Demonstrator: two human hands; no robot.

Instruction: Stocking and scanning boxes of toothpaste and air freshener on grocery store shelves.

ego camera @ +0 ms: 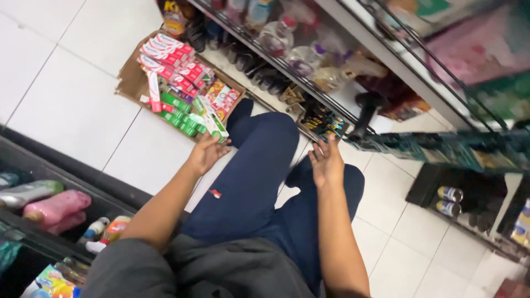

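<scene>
I crouch on a white tiled floor between shop shelves, my knees in dark blue trousers (259, 165) in front of me. My left hand (205, 153) grips the near end of a long green and white box (211, 117), which lies at the edge of a flat cardboard tray (131, 83). The tray holds several red and white boxes (171, 58) and green boxes (176, 110). My right hand (327, 161) is raised palm up with fingers apart and holds nothing. It hovers just below dark packets (324, 122) on the bottom shelf.
A wire shelf (287, 69) with bottles and dark jars runs diagonally above my knees. At the right, a low black rack (425, 187) holds cans (450, 194). A dark shelf (83, 176) with pink and white bottles stands at the left.
</scene>
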